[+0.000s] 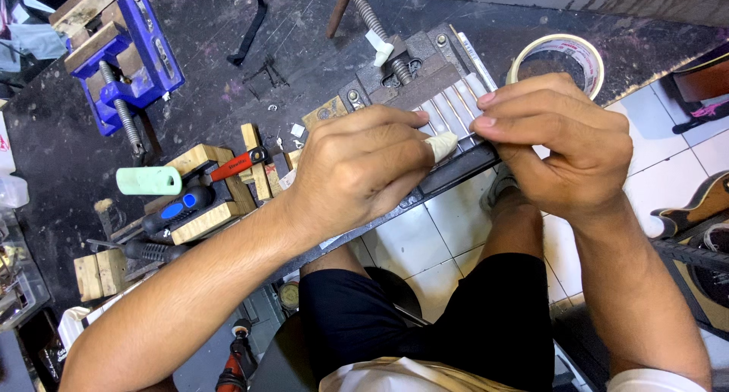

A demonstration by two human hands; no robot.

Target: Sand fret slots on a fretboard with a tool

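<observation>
Two bare hands meeting over a grey metal vise (425, 81) at the near edge of a dark, scratched tabletop (213, 28). Left hand (357, 168) curled almost closed, thumb tip wrapped in pale tape, fingers (402, 117) pressed down on a row of thin silver bars (454, 103) lying side by side on the vise. Right hand (566, 138) also curled tight, fingertips pinching something small and thin right at the bars; too hidden to tell what. Both hands touching, just right of the middle.

Far and right of the hands, a roll of pale tape (560, 58) lying flat, a round ring with a see-through middle. A long rusty screw (372, 20) sticking out from the far side of the vise, with a small white tag wrapped on it.

Far left, a blue clamp (121, 50) holding wooden blocks. Nearer, on the left, a mint green handle (149, 181), a blue and black handle (178, 208), a red and black tool (239, 163), and small wooden blocks (97, 274) all close together. A tiny white square label (297, 130) lying near the vise, left of it.

Below the tabletop, black shorts (456, 316) on the legs and white floor tiles (425, 236). Part of a brown guitar body (702, 202) at the right edge.
</observation>
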